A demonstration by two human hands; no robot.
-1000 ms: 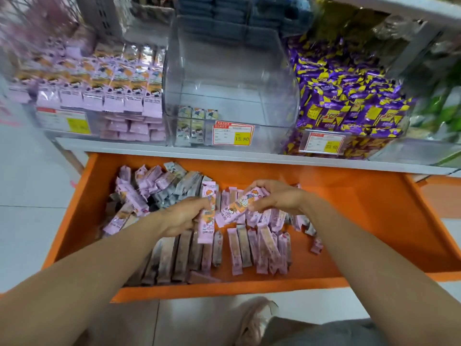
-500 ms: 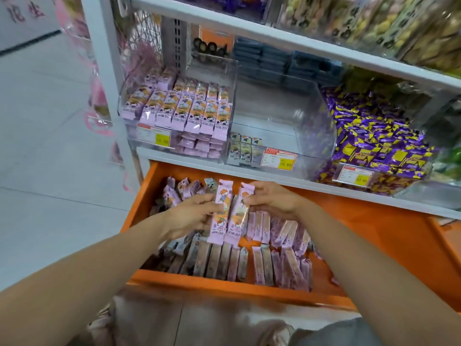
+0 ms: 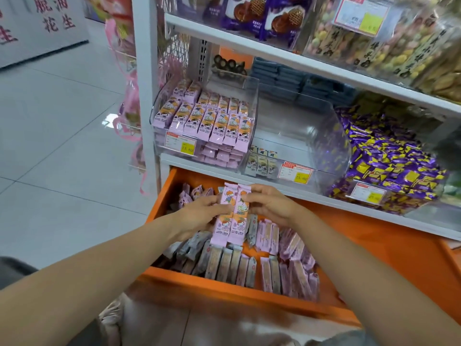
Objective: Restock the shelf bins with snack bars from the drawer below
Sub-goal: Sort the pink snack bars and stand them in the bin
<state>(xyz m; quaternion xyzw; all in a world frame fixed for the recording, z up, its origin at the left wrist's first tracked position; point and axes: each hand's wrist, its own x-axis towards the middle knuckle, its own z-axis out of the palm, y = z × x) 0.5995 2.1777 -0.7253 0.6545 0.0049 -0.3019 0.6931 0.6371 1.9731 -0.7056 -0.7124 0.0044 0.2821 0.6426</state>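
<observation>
Two pink snack bars [image 3: 230, 216] stand upright side by side above the open orange drawer [image 3: 224, 294]. My left hand [image 3: 199, 216] pinches their left edge and my right hand [image 3: 268, 206] grips their right edge. Below them the drawer holds several loose pink and grey bars [image 3: 249, 265]. On the shelf above, the left clear bin [image 3: 203, 126] is packed with rows of pink bars. The middle clear bin [image 3: 296, 146] holds only a few bars [image 3: 262, 163] at its front left.
A third bin of purple and yellow candies [image 3: 389, 158] sits to the right. The white shelf post [image 3: 146, 78] stands at the left, with tiled floor [image 3: 62, 146] beyond it. An upper shelf [image 3: 299, 58] carries packaged biscuits and snacks.
The two bars came together from a loose, tilted hold into an upright, aligned pair held between both hands. The view lifted and swung left, showing more of the shelves.
</observation>
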